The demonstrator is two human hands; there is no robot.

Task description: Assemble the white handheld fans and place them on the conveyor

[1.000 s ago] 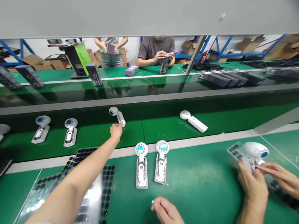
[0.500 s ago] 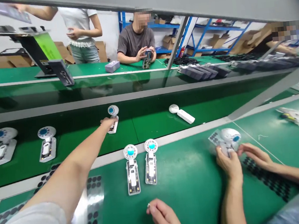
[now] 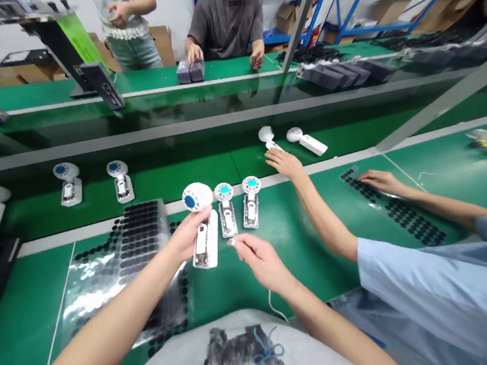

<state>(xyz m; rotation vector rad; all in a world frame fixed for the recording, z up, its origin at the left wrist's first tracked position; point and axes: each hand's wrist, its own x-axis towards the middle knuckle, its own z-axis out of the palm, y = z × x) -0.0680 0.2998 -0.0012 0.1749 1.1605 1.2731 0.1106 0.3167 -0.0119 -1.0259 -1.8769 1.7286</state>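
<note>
My left hand (image 3: 190, 233) is closed round a white device (image 3: 208, 240) with a round head and a blue centre, held up over the near green table. Close to its right, my right hand (image 3: 252, 253) pinches a small white plug (image 3: 232, 242), from which a thin white cable (image 3: 276, 305) seems to run down towards my lap. Just beyond my hands, two similar devices lie face up, one (image 3: 228, 215) beside the held one and another (image 3: 251, 207) to its right. Both show light blue centres.
Sheets of black round pads (image 3: 141, 238) lie at left. Several white devices rest on the green belt (image 3: 169, 172) ahead. At right, a co-worker's hand (image 3: 287, 164) touches one; the other hand (image 3: 379, 181) is at a pad sheet. Two people stand or sit across the belt.
My left hand has come back from the belt with a device. The co-worker's device has moved from the table to the belt. Across, a second grey box now stands beside the first.
</note>
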